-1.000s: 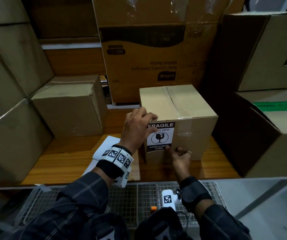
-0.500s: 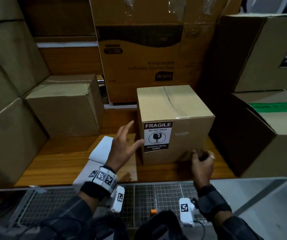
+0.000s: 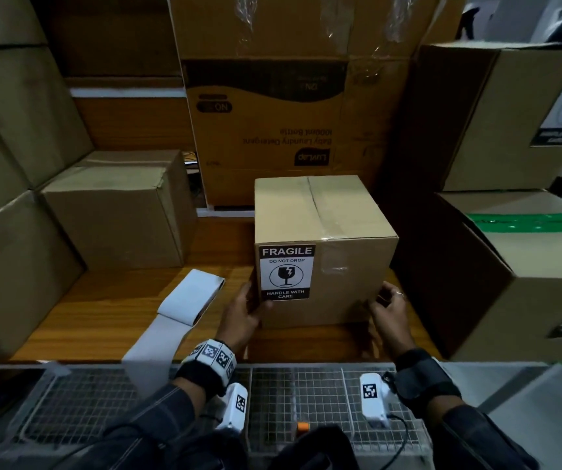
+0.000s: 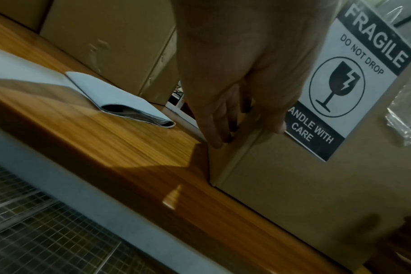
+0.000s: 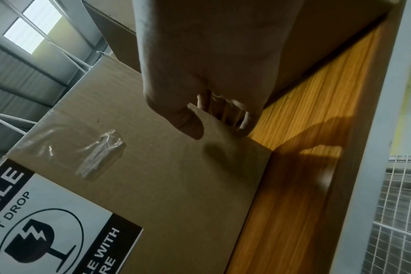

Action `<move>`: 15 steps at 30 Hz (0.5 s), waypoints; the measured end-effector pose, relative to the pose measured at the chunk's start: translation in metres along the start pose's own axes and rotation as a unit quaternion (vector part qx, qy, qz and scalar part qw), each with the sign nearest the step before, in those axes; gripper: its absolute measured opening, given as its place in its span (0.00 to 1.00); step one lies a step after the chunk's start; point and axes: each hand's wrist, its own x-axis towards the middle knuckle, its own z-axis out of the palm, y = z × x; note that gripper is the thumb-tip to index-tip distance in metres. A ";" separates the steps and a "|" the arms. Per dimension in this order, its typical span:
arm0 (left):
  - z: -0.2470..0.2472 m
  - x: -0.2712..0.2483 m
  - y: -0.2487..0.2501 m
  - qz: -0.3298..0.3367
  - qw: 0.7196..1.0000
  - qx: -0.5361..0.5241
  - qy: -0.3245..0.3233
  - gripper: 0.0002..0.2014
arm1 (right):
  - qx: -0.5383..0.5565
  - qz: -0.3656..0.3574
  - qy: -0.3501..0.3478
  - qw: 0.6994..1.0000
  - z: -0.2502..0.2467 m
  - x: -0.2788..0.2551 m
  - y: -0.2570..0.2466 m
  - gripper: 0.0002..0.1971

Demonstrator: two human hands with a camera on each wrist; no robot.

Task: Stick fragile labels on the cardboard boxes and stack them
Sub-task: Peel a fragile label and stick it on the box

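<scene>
A person's two hands frame a small box (image 3: 320,239) standing on a wooden table (image 3: 110,300), its front face carrying a black-and-white label (image 3: 286,273) reading "FRAGILE, DO NOT DROP, HANDLE WITH CARE". The left hand (image 3: 242,317) takes the box's lower left corner, thumb on the front face at the label's bottom edge and fingers (image 4: 216,126) laid along the left side; its grip is closed round that corner. The right hand (image 3: 388,307) holds the box's lower right edge, thumb on the front and fingers (image 5: 244,120) curled round the right side. Clear tape (image 3: 327,212) runs over the box's top and down its front. Left of the box lies a folded strip of white backing paper (image 3: 188,300), trailing over the table's near edge. Larger cartons surround the box: one (image 3: 117,212) to its left, a printed one (image 3: 266,123) behind, and a labelled stack (image 3: 517,157) to its right. Wire mesh (image 3: 306,401) lies below the table's near edge.
</scene>
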 end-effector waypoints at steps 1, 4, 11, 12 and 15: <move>0.002 0.000 -0.001 0.002 1.000 -0.003 0.007 0.34 | 0.003 0.005 -0.009 1.000 -0.002 0.001 0.000 0.26; 0.006 -0.003 -0.003 -0.003 1.000 -0.010 0.019 0.30 | 0.011 0.005 -0.031 0.999 -0.008 0.008 0.002 0.25; 0.011 -0.008 -0.007 -0.041 0.999 0.005 0.028 0.32 | 0.009 0.030 -0.083 0.996 -0.015 0.009 -0.001 0.25; 0.014 -0.009 -0.007 -0.045 0.998 0.009 0.044 0.30 | 0.015 0.026 -0.081 0.996 -0.014 0.008 -0.002 0.25; 0.016 -0.014 -0.003 -0.057 0.994 0.016 0.091 0.26 | 0.019 -0.009 -0.069 0.997 -0.013 -0.001 -0.017 0.20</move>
